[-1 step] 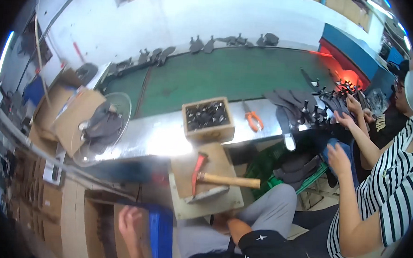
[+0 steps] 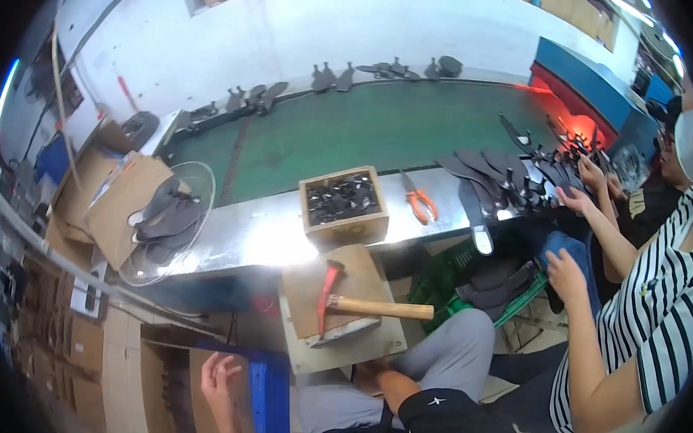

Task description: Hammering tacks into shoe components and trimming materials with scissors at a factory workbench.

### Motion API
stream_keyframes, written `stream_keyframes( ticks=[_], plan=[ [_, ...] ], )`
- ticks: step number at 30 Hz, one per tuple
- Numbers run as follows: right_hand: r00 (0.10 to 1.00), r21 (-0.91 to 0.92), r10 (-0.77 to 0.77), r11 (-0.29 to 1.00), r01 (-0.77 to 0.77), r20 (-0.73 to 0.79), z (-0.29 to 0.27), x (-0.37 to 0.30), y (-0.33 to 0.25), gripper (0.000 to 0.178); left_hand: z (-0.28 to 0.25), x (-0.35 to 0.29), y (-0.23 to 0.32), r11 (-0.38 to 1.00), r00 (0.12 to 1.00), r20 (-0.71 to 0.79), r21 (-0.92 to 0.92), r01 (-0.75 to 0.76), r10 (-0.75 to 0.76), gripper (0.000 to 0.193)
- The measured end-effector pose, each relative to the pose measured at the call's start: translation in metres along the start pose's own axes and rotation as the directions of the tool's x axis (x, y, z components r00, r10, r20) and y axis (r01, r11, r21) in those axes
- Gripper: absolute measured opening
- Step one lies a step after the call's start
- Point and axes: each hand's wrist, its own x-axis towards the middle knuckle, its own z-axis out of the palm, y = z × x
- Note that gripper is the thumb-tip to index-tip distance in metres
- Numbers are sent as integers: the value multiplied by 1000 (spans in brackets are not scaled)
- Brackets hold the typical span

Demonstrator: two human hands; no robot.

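Observation:
My left hand (image 2: 220, 376) is raised beside an open cardboard box (image 2: 203, 401) and a blue plastic crate (image 2: 269, 397), fingers loosely bent and apart, holding nothing visible. Low in front of me, my right hand (image 2: 368, 378) reaches to the near edge of a pale board (image 2: 391, 346); its fingers are hidden there. On a brown pad (image 2: 299, 292) atop that board lies a hammer (image 2: 381, 307) with a red head and wooden handle, untouched. Just beyond stands a wooden box (image 2: 344, 230) filled with small black and shiny parts. Orange-handled pliers (image 2: 420, 203) rest to its right.
A green conveyor belt (image 2: 343, 122) runs behind the metal ledge (image 2: 251, 235). Dark flat sole-shaped pieces (image 2: 474, 168) lie at right, more in a round wire guard (image 2: 170, 223) at left. A co-worker in a striped shirt (image 2: 630, 333) sits close on my right, by a green crate (image 2: 449, 281).
The view has shifted slightly. My left hand stays beside the cardboard box, its fingers a little more spread, and the hammer lies as before.

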Motion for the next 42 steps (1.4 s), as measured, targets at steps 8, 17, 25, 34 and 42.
stream_keyframes(
  ticks=[8,17,25,34,42],
  plan=[
    [795,264,-151,964,-12,587,-45,-30,-31,39,187,68,170,682,570,516,-40,-730,640,28],
    [783,121,-362,928,352,505,-145,-136,-49,36,586,108,157,511,241,818,-74,-857,522,60],
    [924,-144,82,979,-145,-374,-241,-241,2,45,689,27,133,606,425,807,107,-788,410,62],
    [710,423,419,887,-187,-566,-233,-193,46,60,466,82,264,14,36,340,65,-998,940,20],
    [743,-330,-573,816,476,-346,-367,-52,-149,83,224,84,207,552,488,347,-113,-826,801,14]
  ],
)
